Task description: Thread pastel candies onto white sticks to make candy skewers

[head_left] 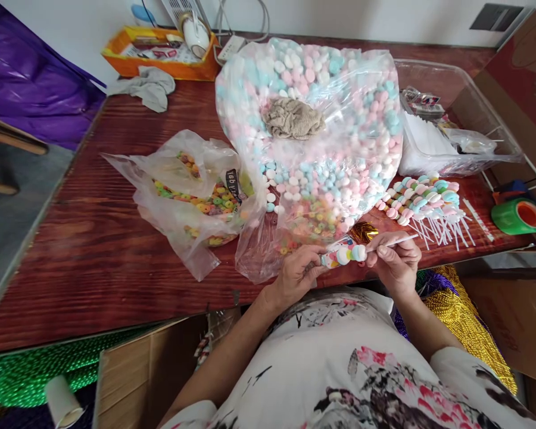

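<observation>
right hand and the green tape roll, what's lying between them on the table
In the head view, between right hand and green tape roll: white ends of piled candy sticks, then a thin white strip.

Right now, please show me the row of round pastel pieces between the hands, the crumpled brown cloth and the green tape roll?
Row of round pastel pieces (345,256): head view, its middle.
Crumpled brown cloth (293,118): head view, its middle.
Green tape roll (505,218): head view, outer side.
</observation>
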The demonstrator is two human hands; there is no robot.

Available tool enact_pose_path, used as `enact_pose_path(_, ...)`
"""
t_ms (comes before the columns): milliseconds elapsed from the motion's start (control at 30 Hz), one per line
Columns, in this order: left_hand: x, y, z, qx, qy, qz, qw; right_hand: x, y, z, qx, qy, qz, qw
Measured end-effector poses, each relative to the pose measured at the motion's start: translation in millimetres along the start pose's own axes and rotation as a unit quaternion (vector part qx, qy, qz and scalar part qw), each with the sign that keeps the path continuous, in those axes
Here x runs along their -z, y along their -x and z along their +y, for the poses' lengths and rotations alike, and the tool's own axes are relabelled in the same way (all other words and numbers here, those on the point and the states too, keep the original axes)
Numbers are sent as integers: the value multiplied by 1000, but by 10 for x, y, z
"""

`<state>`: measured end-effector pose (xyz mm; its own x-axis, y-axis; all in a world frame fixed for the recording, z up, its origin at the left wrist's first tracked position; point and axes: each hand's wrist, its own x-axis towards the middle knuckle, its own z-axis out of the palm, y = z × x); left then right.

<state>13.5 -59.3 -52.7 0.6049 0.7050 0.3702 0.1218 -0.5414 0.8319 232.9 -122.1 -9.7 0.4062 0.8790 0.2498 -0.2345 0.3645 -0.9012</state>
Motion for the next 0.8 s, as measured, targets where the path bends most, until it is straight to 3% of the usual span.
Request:
enact_pose_path(200,69,-63,103,70,96,-54,991,-13,-169,-22,-13,-52,-16,998)
enact_pose_path(433,158,-57,179,92,220,-69,969,34,-393,-42,-13,1,-63,998)
enact_pose_path(600,159,-62,182,116,233,-50,964,38,-407,-13,-44,7,-101,994)
enact_pose_path(800,75,-45,97,152,188,-31,970,-81,-281,108,-69,-11,-12,997)
